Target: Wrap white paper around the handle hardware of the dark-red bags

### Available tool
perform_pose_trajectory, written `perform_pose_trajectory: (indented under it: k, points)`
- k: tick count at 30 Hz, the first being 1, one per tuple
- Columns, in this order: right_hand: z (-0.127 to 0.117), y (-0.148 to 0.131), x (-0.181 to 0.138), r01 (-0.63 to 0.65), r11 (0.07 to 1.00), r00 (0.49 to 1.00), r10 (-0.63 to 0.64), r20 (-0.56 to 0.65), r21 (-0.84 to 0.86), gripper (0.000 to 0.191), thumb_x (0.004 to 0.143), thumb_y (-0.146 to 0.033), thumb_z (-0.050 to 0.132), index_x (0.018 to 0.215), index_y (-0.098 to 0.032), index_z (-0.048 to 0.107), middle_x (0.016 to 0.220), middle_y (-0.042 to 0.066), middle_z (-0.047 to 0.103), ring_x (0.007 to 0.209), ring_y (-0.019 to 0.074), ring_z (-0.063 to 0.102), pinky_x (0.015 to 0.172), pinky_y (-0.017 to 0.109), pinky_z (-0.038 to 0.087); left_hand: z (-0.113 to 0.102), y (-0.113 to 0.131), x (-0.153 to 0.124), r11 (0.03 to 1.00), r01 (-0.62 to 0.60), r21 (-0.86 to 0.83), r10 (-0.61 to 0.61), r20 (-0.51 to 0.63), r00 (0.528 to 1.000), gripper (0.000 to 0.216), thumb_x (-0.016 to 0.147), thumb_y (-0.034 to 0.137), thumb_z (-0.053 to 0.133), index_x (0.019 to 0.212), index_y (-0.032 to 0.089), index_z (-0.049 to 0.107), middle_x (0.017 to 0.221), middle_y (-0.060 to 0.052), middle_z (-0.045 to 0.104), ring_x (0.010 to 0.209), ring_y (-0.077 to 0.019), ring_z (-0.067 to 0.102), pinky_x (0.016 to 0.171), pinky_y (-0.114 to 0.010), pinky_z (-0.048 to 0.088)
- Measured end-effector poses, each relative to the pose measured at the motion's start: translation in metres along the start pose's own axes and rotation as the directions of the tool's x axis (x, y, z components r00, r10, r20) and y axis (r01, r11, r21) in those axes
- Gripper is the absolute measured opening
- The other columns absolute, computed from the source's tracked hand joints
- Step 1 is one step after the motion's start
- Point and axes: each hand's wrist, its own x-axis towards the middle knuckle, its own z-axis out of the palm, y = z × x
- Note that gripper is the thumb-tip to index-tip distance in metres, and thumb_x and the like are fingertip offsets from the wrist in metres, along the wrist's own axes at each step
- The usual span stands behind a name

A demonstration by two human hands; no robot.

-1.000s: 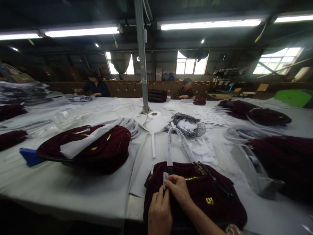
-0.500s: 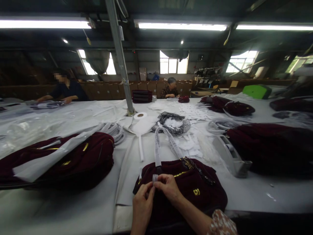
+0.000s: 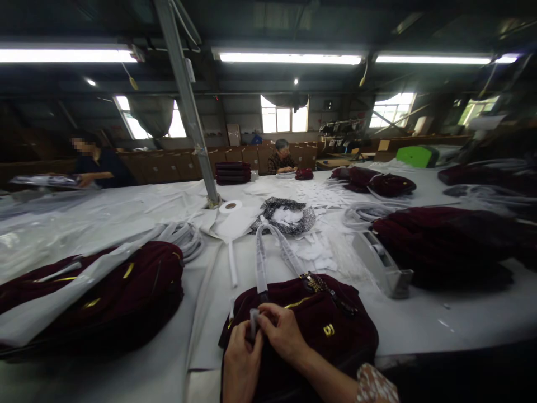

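A dark maroon handbag [image 3: 348,319] with gold trim lies in front of me, its wrapped handles [image 3: 260,260] standing up at the back. Over the bag's left part, both hands meet at a small translucent white strip [image 3: 254,318]. My left hand [image 3: 243,355] pinches it from below and the left. My right hand [image 3: 283,330] pinches the same piece from the right, thumb and fingers together. A chain charm [image 3: 316,282] hangs near the base of the handles. The fingers partly cover the strip's lower end.
Another maroon bag [image 3: 155,291] lies at left and a pile of maroon bags [image 3: 423,240] at right, beside a grey tape dispenser [image 3: 384,266]. Behind stand a tape roll [image 3: 230,207], a black-and-white bag of scraps [image 3: 272,201] and a metal post [image 3: 191,112]. Two people work across the table.
The view has shifted, so the table's contents sit further left. The strip now rises more upright between my fingers. At far left, a co-worker has lifted a wrapped item.
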Motion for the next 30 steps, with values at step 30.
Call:
perform_pose_trajectory:
  k: [30]
  points:
    - [-0.143, -0.008, 0.088, -0.608, 0.758, 0.791, 0.602, -0.106, -0.235, 0.018, 0.065, -0.017, 0.062, 0.05, -0.014, 0.053, 0.038, -0.003, 0.047, 0.035, 0.0092, 0.044, 0.04, 0.021, 0.039, 0.08, 0.03, -0.04, 0.741, -0.567, 0.359, 0.478, 0.309, 0.822, 0.047, 0.074, 0.034, 0.062, 0.119, 0.043, 0.052, 0.131, -0.004, 0.051, 0.119, -0.0356, 0.045, 0.097, -0.058, 0.031]
